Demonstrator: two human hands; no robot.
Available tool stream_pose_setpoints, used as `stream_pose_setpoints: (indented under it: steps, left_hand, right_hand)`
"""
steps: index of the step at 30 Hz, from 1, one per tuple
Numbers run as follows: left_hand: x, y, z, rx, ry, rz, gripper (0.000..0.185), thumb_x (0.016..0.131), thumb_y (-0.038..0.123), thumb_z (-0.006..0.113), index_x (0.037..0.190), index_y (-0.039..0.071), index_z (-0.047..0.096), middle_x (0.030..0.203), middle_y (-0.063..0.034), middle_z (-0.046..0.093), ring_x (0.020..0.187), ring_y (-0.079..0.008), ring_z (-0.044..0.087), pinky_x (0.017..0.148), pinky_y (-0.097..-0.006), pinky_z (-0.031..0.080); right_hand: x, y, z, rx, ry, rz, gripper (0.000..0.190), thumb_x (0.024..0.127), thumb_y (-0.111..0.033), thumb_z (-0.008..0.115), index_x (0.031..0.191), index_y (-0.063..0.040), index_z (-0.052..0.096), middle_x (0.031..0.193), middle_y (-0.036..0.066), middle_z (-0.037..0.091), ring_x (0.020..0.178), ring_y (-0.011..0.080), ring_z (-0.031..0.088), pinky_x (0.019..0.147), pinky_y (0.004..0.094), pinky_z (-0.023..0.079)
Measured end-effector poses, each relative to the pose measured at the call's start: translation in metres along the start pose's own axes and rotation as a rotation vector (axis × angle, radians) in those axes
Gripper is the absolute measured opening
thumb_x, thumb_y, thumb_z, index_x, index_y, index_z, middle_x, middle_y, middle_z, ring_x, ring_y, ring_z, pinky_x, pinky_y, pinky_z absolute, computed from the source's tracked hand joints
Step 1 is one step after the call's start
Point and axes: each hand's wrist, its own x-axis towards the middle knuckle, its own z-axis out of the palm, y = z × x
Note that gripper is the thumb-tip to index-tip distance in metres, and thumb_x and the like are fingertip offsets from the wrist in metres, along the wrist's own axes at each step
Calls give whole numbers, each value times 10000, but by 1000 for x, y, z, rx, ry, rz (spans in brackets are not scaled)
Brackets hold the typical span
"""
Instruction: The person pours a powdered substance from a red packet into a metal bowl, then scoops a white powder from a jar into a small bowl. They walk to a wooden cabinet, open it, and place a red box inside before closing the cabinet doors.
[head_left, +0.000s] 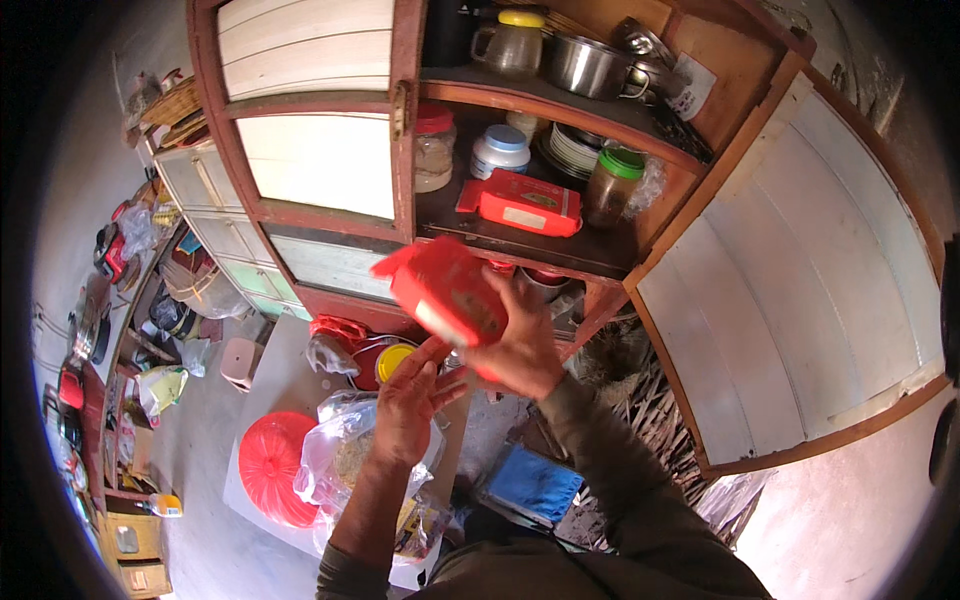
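Note:
A red soft plastic pack (450, 292) is gripped in my right hand (521, 341), in front of the open cupboard and slightly blurred. The fingers of my left hand (409, 409) are spread just below the pack's lower end; whether they touch it I cannot tell. On the cupboard's middle shelf (517, 244) lies a second, similar red pack (529, 202). Around it stand a green-lidded jar (615, 184), a white tub with a blue lid (501, 150), a red-lidded jar (433, 150) and a stack of plates (574, 150).
An open cupboard door (795, 285) swings out on the right. The upper shelf carries a steel pot (589, 67) and a yellow-lidded jug (514, 45). Below left, a table (255, 405) bears a red plastic bag (277, 469) and clear plastic bags (345, 457). A blue packet (532, 480) lies low down.

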Motion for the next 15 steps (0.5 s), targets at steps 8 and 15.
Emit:
stream_pose_setpoints:
  steps: [8, 15]
  left_hand:
    - [35, 42, -20, 343, 53, 61, 356, 1069, 194, 642, 1387, 34, 616, 1188, -107, 753, 923, -185, 756, 808, -310, 619]
    - [102, 112, -8, 676, 135, 334, 349, 1028, 121, 716, 1343, -5, 638, 1150, -95, 724, 885, -166, 739, 744, -289, 619]
  right_hand:
    - [133, 95, -52, -201, -80, 29, 1034, 557, -383, 928, 1484, -98, 571, 1374, 237, 667, 1260, 378, 653, 1093, 417, 508]
    - [204, 150, -83, 35, -378, 213, 1001, 605, -107, 920, 1526, -103, 527, 1351, 126, 682, 1268, 267, 626, 1098, 358, 462]
